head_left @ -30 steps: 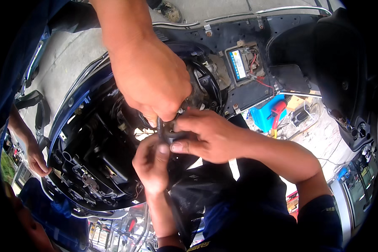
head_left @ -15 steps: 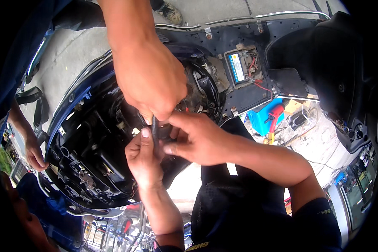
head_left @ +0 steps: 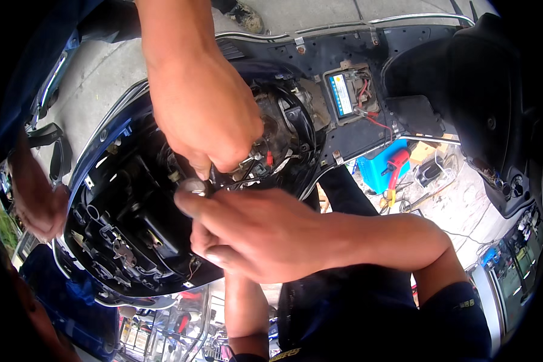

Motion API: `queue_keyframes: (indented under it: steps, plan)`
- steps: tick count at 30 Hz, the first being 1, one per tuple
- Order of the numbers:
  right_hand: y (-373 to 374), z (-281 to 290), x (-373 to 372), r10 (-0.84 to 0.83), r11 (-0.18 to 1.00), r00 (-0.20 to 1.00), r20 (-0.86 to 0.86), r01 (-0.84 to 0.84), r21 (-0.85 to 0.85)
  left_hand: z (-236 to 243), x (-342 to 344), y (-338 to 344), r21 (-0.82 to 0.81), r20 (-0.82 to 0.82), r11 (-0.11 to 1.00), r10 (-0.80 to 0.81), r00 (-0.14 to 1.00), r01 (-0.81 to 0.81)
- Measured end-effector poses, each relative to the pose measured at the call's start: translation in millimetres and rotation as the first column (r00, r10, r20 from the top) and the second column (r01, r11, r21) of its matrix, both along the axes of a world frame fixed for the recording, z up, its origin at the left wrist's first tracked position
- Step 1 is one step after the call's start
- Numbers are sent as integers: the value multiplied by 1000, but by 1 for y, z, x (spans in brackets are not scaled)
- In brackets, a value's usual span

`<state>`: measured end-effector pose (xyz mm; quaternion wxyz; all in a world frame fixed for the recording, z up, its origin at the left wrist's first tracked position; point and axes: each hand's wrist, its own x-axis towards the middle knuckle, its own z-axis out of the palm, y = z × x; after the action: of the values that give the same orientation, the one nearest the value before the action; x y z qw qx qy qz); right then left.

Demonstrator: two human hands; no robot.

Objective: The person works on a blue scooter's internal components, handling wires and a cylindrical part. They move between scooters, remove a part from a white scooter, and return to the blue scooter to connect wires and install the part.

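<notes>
My right hand (head_left: pixel 259 232) reaches in from the right with fingers curled, crossing in front of my left hand (head_left: pixel 193 187). Only a pale fingertip of the left shows above it, over the forearm rising from below. Whatever the two hands grip is hidden behind the right hand. Just above, another person's hand (head_left: pixel 214 130) comes down from the top, its fingertips pointing at the same spot. All three are over the opened body of a scooter (head_left: pixel 145 211), with dark plastic housings and wiring inside.
A battery (head_left: pixel 342 96) with red leads sits in the footboard. Beyond the frame lie a blue box (head_left: pixel 383 169) and a red-and-yellow tool (head_left: pixel 395 172). At the left, a second hand of another person (head_left: pixel 39 202) is blurred beside the body's edge. The scooter's seat or front panel (head_left: pixel 482 114) is at the right.
My right hand has swung left and down across my left hand, covering it and the dark, slim, hose-like piece seen between them. The other person's top hand shifted slightly left; the hand at left rose.
</notes>
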<state>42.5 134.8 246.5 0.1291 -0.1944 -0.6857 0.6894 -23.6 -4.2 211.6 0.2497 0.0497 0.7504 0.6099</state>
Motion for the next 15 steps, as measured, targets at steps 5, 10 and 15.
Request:
queue_keyframes:
  steps: [5,10,15]
  plan:
    - [8,-31,24,-90,988,990,107,102,-118,22,-22,35,-69,273,997,62,960,-44]
    - [15,-56,13,46,975,999,14,-42,-217,26,-39,17,19,455,993,-111,883,115]
    - [14,-66,13,-88,992,976,-199,103,66,17,-26,16,61,306,988,-151,940,139]
